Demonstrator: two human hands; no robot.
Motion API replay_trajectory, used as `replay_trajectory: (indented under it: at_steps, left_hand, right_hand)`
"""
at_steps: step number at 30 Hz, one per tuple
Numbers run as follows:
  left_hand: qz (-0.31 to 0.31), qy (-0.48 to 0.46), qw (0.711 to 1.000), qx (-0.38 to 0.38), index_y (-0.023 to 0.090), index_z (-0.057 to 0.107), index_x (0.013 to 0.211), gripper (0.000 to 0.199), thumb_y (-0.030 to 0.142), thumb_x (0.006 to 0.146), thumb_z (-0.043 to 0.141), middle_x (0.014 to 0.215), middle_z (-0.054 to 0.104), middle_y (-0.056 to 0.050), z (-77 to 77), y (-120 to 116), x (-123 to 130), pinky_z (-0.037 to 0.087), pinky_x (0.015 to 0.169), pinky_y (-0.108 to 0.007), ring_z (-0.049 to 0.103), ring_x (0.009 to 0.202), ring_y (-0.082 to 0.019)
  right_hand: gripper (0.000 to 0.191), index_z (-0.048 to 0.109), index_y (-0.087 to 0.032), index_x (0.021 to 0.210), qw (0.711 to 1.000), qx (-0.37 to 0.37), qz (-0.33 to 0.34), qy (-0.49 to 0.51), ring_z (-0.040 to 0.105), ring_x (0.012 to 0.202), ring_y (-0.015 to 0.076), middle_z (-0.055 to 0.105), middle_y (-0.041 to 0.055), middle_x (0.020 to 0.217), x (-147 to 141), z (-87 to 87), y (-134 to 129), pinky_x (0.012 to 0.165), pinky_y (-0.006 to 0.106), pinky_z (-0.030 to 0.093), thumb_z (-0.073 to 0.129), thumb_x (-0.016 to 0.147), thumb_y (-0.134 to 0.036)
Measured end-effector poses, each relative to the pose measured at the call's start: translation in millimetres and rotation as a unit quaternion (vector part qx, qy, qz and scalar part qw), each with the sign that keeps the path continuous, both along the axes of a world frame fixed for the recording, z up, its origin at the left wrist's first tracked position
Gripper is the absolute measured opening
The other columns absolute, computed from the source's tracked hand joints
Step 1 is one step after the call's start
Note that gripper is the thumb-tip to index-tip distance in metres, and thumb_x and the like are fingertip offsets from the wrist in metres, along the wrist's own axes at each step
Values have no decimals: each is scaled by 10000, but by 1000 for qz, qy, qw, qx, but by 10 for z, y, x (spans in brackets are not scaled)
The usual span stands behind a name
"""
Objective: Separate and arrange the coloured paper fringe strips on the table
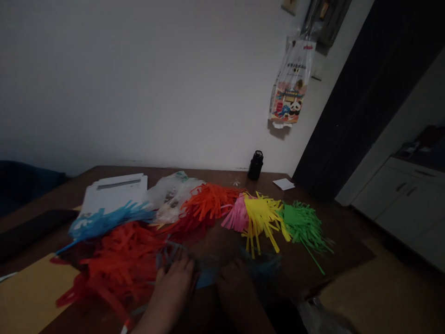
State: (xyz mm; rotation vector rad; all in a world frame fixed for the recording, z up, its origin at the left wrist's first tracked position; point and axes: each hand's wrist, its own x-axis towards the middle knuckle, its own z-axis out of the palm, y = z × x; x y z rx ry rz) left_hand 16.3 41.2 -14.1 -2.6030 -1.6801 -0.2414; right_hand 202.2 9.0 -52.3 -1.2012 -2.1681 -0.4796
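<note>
The big red pile (123, 255) of cut paper strips is the spot to look from. The thin blue paper (206, 277) is to the right of it, flat and low between the two hands. The left hand (176, 273) is right beside the red pile, with its fingers bent down at the blue paper's edge. The right hand (236, 280) is farther right of the red pile, with its fingers curled in. It is dark and blurry, so I cannot tell if either hand is pinching anything. The blue paper looks thin, so a hard tug or hands pulling apart could rip it. The loose red strips lie so near the left hand that they could catch on its fingers and get mixed in with the blue. Behind the red pile are a light blue bunch (111, 220), white papers (116, 191) and a clear bag (172, 195). Right of the red pile sit the pink bunch (237, 214), the yellow bunch (261, 215) and the green bunch (304, 221). The black bottle (256, 165) stands far behind the red pile, out of the way.
</note>
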Motion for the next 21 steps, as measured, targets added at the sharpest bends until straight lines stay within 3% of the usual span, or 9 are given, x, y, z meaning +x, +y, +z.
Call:
replay_trajectory:
  at_steps: [3,5,8,11,16,21]
  left_hand:
    - [-42,-23,998,37,180,675,1142,320,163,867,512,1241,661,-177,-93,-44,-49,375,944,-572,566,1171,-367]
    - [-80,-38,995,51,269,701,1082,323,134,806,603,1202,689,-97,-220,-64,-58,321,1008,-536,558,1170,-324]
    - [-113,-61,990,61,304,727,882,260,87,755,662,989,739,-17,-446,-60,-53,303,993,-481,612,1009,-257]
    - [-140,-75,985,67,283,700,816,200,93,773,655,878,731,15,-594,-43,-86,328,922,-425,613,901,-219]
    - [-178,-74,979,59,296,687,876,176,160,873,576,907,746,36,-663,-36,-272,343,894,-380,620,898,-193]
    - [-154,-61,986,26,299,704,991,218,178,859,579,1009,760,-2,-623,-101,-378,355,892,-405,638,957,-224]
  right_hand:
    - [251,548,-183,639,1000,9,11,13,500,655,167,575,-2,640,30,-9,19,755,349,352,573,876,-104]
    - [216,563,-185,680,999,4,14,36,514,678,167,589,0,672,42,25,-20,753,344,349,549,885,-119]
    - [70,592,-188,810,996,-44,20,74,552,774,179,635,10,794,5,88,-106,788,351,354,577,879,-186]
    - [130,573,-196,769,997,-27,28,61,548,731,179,636,0,762,-65,106,-142,750,346,357,593,893,-230]
    - [306,546,-194,694,998,21,39,40,527,659,150,596,-18,656,-2,49,-162,757,319,367,459,987,-188]
    - [318,525,-183,675,997,28,15,64,512,654,156,552,-7,655,206,-26,-259,718,311,353,434,978,-147]
